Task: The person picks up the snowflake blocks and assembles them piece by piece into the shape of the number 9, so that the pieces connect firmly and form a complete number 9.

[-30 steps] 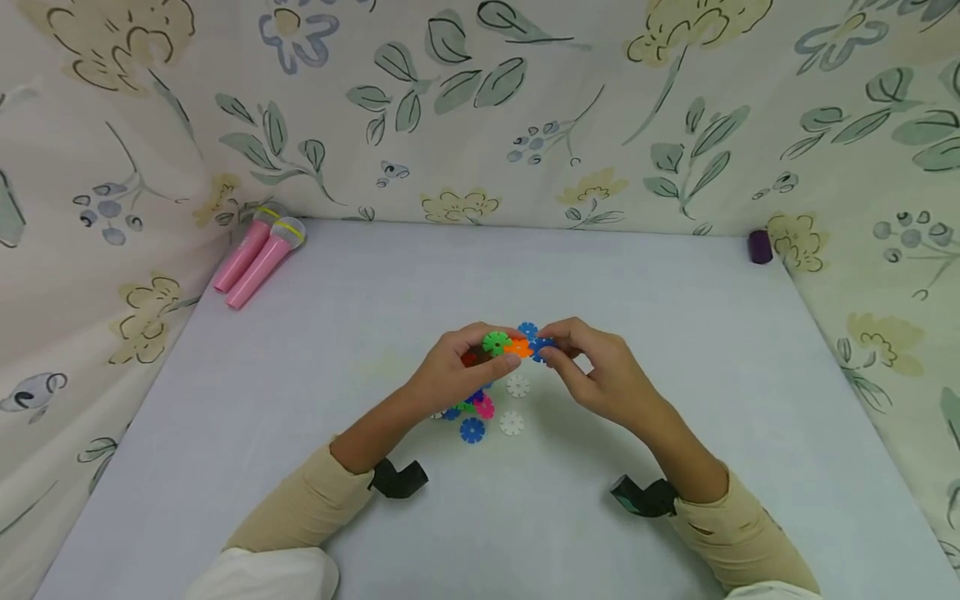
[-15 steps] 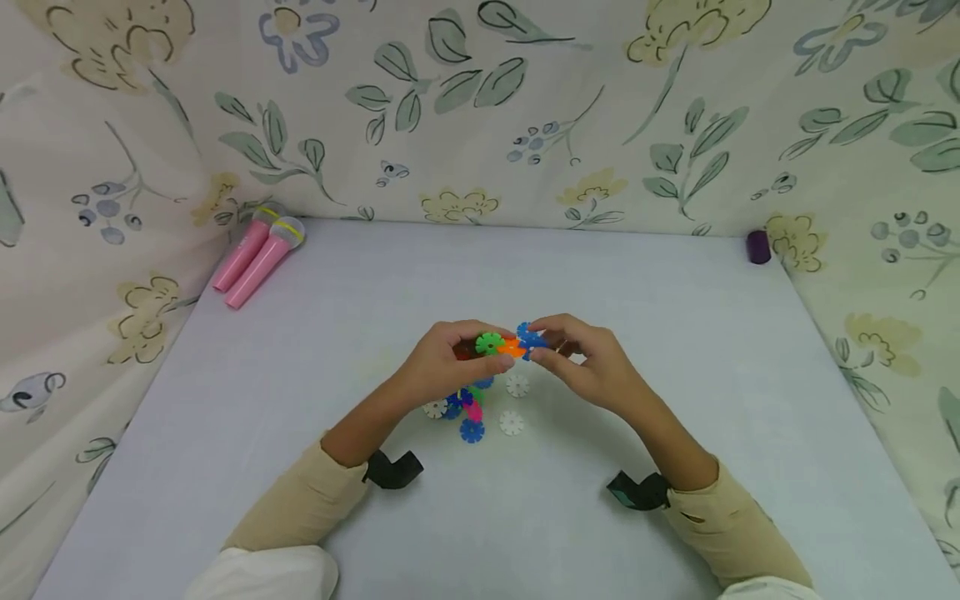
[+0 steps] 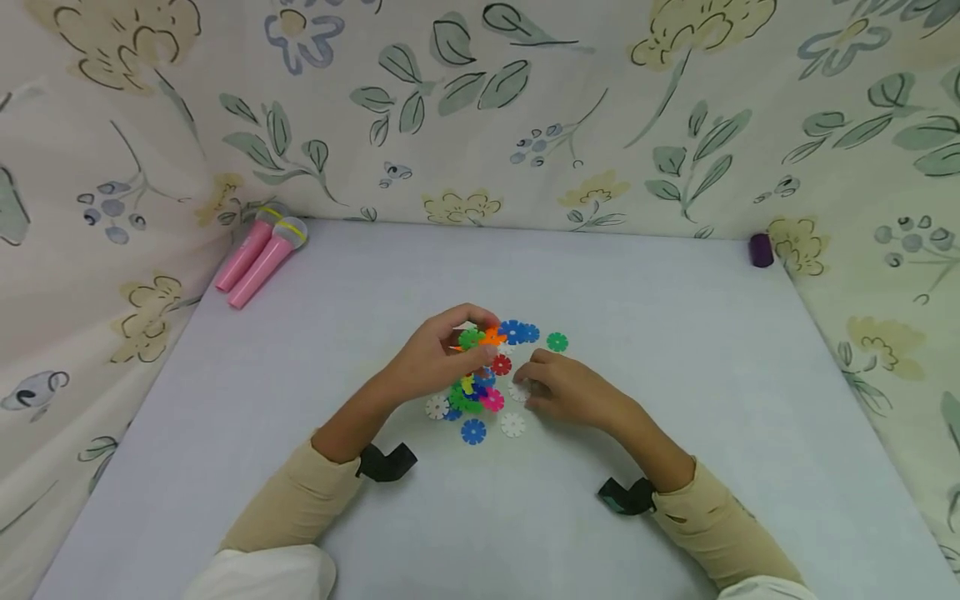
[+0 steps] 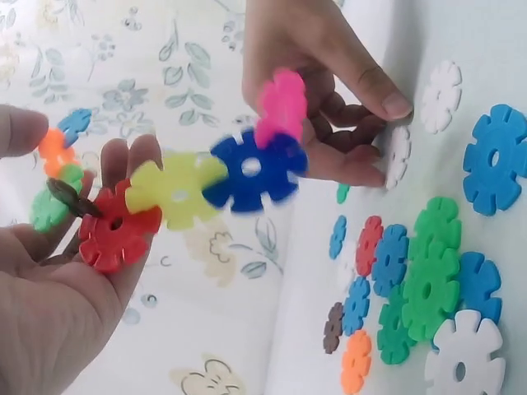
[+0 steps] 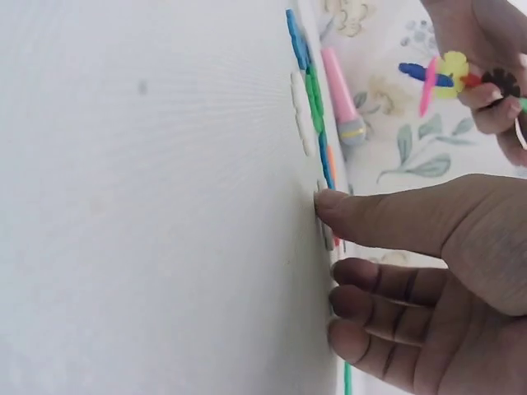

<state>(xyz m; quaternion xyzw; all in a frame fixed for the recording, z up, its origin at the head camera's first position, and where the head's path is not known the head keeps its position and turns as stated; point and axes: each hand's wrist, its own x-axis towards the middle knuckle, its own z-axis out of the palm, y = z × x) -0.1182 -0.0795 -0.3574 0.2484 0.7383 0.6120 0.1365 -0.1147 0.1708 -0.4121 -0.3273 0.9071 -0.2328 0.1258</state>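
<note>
1. Blue notched plastic disc (image 3: 468, 427) lies nearest on the white tabletop (image 3: 480, 517).
2. Right hand (image 3: 566, 390): narrow grip, thumb and finger at opposite edges of a white notched plastic disc (image 4: 398, 144) at the tabletop; likely light and stiff, best pinched by its rim.
3. Left hand (image 3: 423, 354): grip closed on a raised chain of multicoloured notched plastic discs (image 4: 160, 185); joints may slip, so hold it mid-length.
4. Two pink, grey-headed microphones (image 3: 261, 268) lie far left.

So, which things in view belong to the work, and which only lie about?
In use:
chain of coloured, notched plastic discs, held by the left grip
white notched plastic disc, touched by the right grip
probably the loose coloured discs nearby

Lying about:
two pink microphones with yellow bands
small dark-purple object, far right
</note>
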